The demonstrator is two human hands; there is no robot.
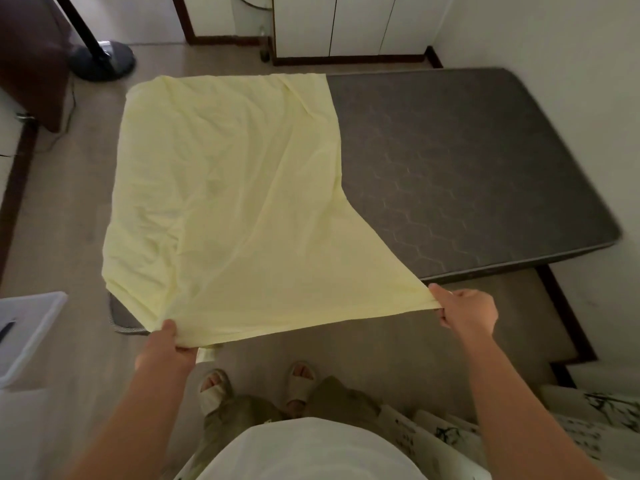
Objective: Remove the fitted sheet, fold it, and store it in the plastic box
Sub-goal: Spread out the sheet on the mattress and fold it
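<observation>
A pale yellow fitted sheet lies spread over the left half of a dark grey mattress, whose right half is bare. My left hand grips the sheet's near edge on the left. My right hand pinches the near right corner, and the cloth is pulled taut between them, lifted off the mattress's near edge. A clear plastic box with a white rim stands on the floor at the far left.
The mattress lies on the floor in a small room. A fan base stands at the back left, white cabinets at the back. A dark wooden piece of furniture is at the upper left. Patterned bedding lies at the lower right.
</observation>
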